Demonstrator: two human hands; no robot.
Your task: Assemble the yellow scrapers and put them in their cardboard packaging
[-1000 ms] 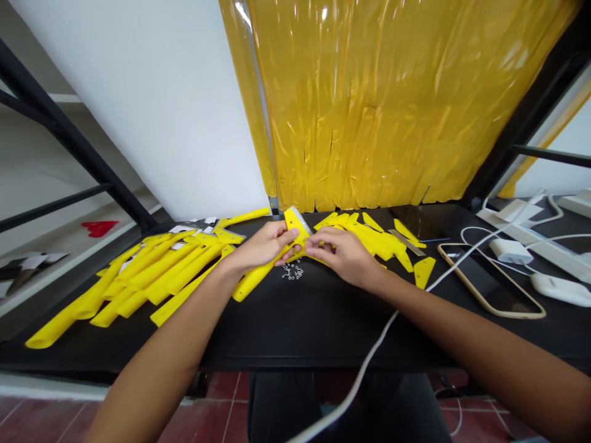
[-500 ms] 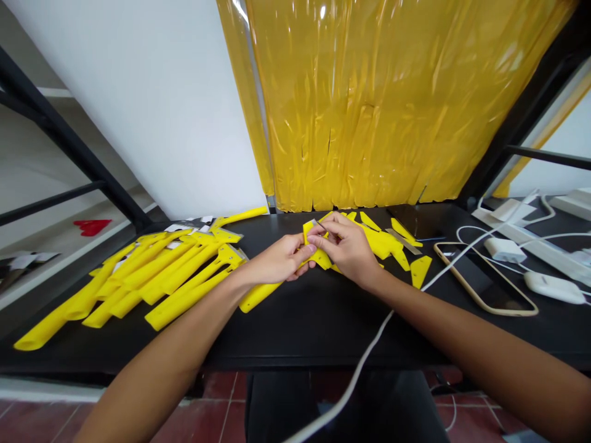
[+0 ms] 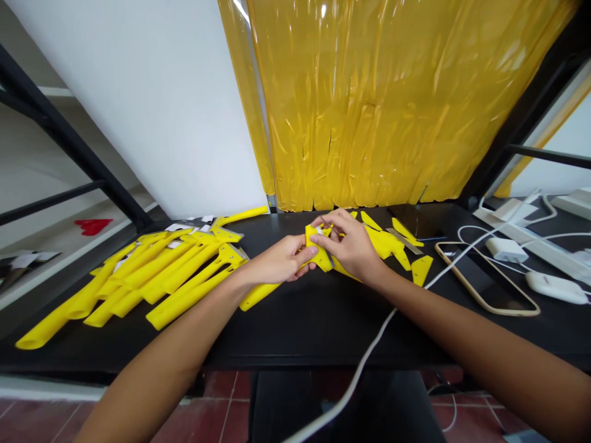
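Over the middle of the black table I hold a yellow scraper point(image 3: 261, 296), its tube handle sticking out toward the lower left. My left hand point(image 3: 298, 258) is closed around the scraper just below its head, thumb on top. My right hand point(image 3: 346, 240) grips the head from the right, thumb on its face and fingers curled behind. A small whitish spot shows near the right fingertips; what it is I cannot make out. Past my right hand lie loose yellow plates point(image 3: 421, 269) and a thin grey metal blade point(image 3: 404, 240).
A pile of yellow scrapers point(image 3: 161, 271) lies on the left of the table point(image 3: 323, 326). On the right are a phone point(image 3: 489, 280), white chargers point(image 3: 505, 250) and a power strip. A white cable point(image 3: 364, 369) crosses the table's front edge. Yellow plastic sheeting point(image 3: 369, 111) hangs behind.
My right thumb and fingers have shifted on the scraper's head, and more of its yellow face shows. The dark thin bit at my right fingertips is no longer visible. My left hand keeps its grip.
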